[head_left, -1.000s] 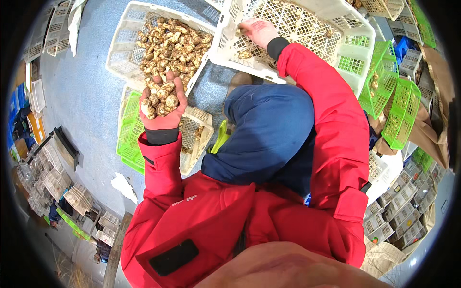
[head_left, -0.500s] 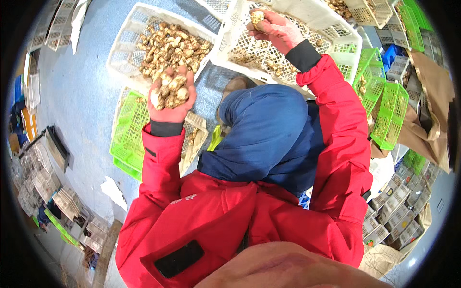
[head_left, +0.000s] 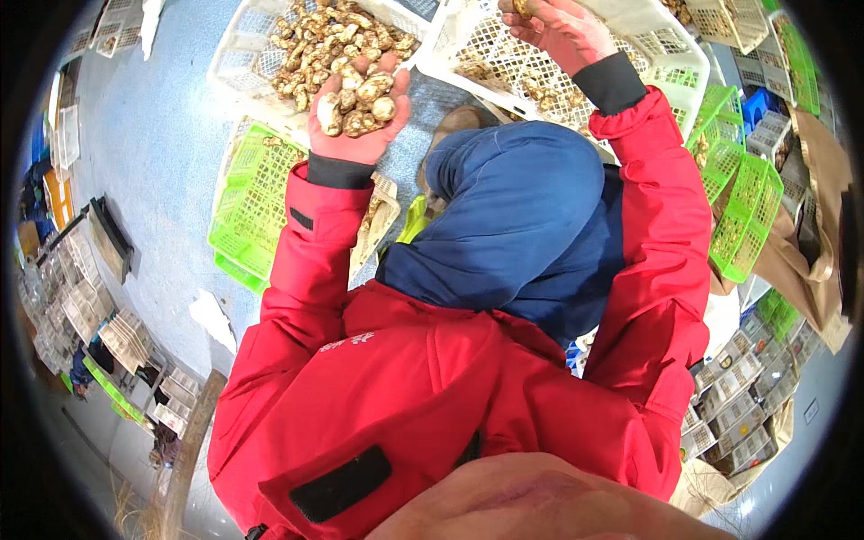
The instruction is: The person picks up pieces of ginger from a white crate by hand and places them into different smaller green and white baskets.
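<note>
My left hand (head_left: 362,148) is palm up with fingers curled, cradling a handful of stubby brown-and-cream mushrooms (head_left: 360,101). It hovers at the near edge of a white plastic basket (head_left: 232,67) that holds a large heap of similar mushrooms (head_left: 337,40). At the top edge of the picture, my right hand (head_left: 569,38) grips a single mushroom (head_left: 522,7), partly cut off by the frame. Beneath this hand stands a second white basket (head_left: 677,76), with a few mushrooms (head_left: 540,93) scattered over its mesh bottom.
Green baskets (head_left: 256,202) lie stacked on the blue floor (head_left: 166,180) at left, beside a smaller pale basket (head_left: 378,216). More green baskets (head_left: 747,216) stand on the right, near brown paper (head_left: 814,243). My bent knee (head_left: 531,198) lies between my arms. A wooden pole (head_left: 193,450) is at lower left.
The view has shifted, so baskets and knee sit higher in the picture. Both hands have also moved farther up, the right one slightly to the right. Each still holds its mushrooms.
</note>
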